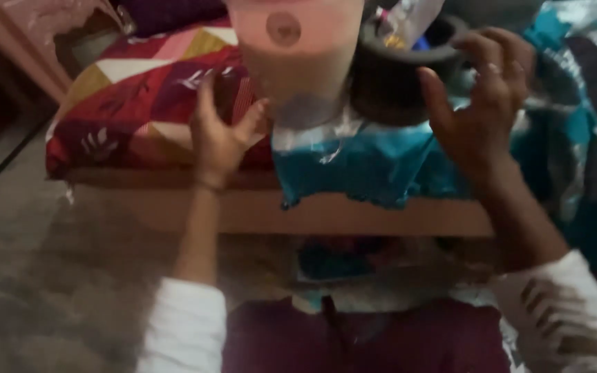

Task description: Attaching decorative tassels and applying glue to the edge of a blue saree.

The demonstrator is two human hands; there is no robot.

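Reaching up with both hands, fingers spread, nothing gripped. Left hand [219, 135], center-left of frame: fingers [206, 93] open, thumb tip just beside or touching the lower left edge of the pink bag [298, 52] — blur, can't tell contact. Right hand [481, 107], upper right: fingers [502, 48] open and curled loosely, next to the dark bowl [388, 86]; contact unclear.

Pink bag sits top center, pale, with a round dark mark near its top. Bowl is right of it, dark, round, with some blurred bits inside. Both rest on a crumpled blue sheet [361, 169] that hangs over the bed edge [312, 214], mid-frame.

Upper left: pillow [139, 103] with red, yellow and white triangles. White sleeves at bottom left and right, maroon cloth [354, 342] bottom center. Grey floor [57, 276] on the left.
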